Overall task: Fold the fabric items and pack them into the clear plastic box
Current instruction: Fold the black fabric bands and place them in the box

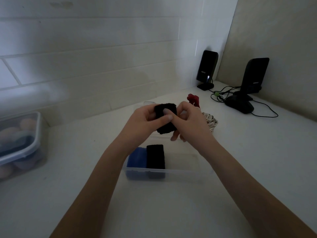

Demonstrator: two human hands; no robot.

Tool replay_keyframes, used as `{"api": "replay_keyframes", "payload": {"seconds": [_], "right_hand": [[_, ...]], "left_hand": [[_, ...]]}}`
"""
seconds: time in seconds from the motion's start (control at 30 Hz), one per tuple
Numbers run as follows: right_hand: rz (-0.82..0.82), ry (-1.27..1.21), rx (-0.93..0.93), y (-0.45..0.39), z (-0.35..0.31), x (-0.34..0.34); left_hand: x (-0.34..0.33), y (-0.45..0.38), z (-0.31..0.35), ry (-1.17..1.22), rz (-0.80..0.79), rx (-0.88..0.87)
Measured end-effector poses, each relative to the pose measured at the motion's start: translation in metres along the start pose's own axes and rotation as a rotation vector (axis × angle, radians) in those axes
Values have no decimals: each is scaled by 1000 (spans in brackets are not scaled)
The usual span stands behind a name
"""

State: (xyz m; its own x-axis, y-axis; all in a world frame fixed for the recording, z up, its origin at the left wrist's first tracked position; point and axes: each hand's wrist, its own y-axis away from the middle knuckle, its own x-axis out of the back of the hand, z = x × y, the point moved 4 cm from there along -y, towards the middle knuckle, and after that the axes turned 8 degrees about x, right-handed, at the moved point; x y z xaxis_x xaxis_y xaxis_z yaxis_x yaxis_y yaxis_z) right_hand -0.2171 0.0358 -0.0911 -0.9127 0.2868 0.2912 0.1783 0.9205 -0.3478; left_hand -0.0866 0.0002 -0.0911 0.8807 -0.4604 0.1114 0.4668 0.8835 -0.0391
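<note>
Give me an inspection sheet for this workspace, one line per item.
Surface: white counter, dimly lit.
Job's things: clear plastic box holds a folded blue piece and a folded black piece, side by side; black fabric held above it; red fabric and striped fabric lie unfolded behind.
Clutter: lidded container at left, contents blurred.
Grippers: left hand and right hand both grip the black fabric.
Cables: black cables loose by two speakers.
Surroundings: tiled wall.
</note>
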Motion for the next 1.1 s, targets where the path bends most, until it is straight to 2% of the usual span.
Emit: {"api": "replay_keyframes", "payload": {"seconds": [0.2, 0.43, 0.7, 0.87, 1.1], "right_hand": [[-74, -270, -85, 1, -5, 1], [-128, -54, 51, -2, -7, 7], [-86, -240, 79, -1, -11, 7], [-65, -270, 63, 3, -12, -1], [-127, -259, 75, 1, -8, -6]], "left_hand": [[2, 3, 5, -85, 37, -76], [-3, 2, 1, -144, -11, -41], [-4, 4, 3, 39, -52, 78], [-16, 11, 5, 17, -252, 128], [-15, 11, -2, 26, -233, 171]]}}
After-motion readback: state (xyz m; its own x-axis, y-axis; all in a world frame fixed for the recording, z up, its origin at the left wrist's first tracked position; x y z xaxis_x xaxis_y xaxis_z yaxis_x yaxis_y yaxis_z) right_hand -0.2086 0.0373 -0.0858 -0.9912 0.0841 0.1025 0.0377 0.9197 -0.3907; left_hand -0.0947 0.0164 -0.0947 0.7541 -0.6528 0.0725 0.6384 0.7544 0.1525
